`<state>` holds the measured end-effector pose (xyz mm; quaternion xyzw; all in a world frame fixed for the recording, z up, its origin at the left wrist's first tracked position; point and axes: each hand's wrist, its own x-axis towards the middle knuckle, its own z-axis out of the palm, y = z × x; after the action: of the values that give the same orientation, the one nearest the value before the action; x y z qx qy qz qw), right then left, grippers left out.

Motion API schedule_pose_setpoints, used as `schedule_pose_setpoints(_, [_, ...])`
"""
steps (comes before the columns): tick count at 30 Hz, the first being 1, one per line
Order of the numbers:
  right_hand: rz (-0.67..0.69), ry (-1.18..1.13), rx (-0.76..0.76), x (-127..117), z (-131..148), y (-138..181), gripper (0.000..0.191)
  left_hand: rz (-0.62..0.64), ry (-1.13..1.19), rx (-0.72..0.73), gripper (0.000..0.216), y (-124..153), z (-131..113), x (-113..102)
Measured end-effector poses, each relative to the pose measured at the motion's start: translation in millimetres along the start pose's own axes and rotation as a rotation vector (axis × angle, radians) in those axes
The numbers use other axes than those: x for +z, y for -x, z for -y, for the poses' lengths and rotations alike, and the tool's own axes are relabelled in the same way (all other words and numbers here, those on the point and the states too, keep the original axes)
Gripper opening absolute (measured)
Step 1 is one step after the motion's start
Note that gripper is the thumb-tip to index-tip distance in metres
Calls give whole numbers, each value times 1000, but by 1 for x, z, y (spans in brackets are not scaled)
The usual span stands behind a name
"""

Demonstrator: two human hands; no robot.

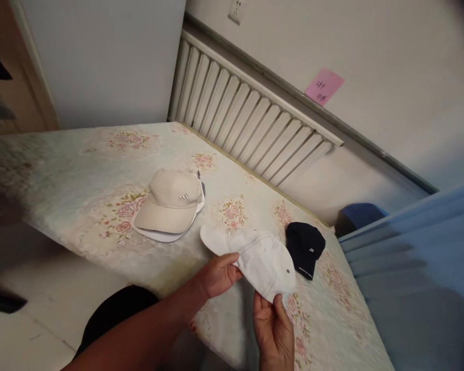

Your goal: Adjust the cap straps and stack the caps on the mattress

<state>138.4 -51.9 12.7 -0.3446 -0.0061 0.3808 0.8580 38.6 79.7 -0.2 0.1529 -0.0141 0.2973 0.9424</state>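
Note:
A white cap [263, 257] is held just above the near edge of a floral mattress [81, 170]. My left hand [218, 274] grips it at the base of the brim, fingers curled round the fabric. My right hand [274, 330] pinches the back rim of the crown from below. A beige cap [170, 201] rests on top of another white cap [158, 235] further left on the mattress. A dark navy cap [304, 247] lies just beyond the held cap, to its right.
A slatted white headboard [251, 118] runs along the far side of the mattress, against a wall with a pink note [324, 86] and a socket [235, 9]. Blue fabric [421, 278] fills the right. Pale floor [42, 309] lies at lower left.

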Motion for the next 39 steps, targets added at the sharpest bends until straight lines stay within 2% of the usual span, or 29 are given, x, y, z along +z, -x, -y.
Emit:
schedule_pose_setpoints(5, [-2, 1, 45, 6, -9, 9, 50, 6, -40, -4, 31, -1, 0, -2])
schedule_pose_setpoints(12, [-49, 14, 117, 14, -17, 14, 42, -2, -57, -16, 27, 2, 3, 3])
schedule_pose_setpoints(19, [-107, 43, 103, 3, -15, 9, 40, 10, -81, -34, 28, 5, 0, 8])
schedule_pose_setpoints(25, [-122, 34, 93, -7, -11, 8, 41, -34, -64, -18, 32, 5, 0, 3])
schedule_pose_setpoints(29, [-148, 16, 107, -9, -11, 8, 41, -15, -87, -24, 30, 5, 2, 1])
schedule_pose_setpoints(36, [-96, -9, 82, -4, -14, 11, 43, -21, -77, -2, 33, 4, 7, -1])
schedule_pose_setpoints(39, [-76, 26, 72, -2, -17, 11, 41, 14, -57, -6, 33, 3, 9, 0])
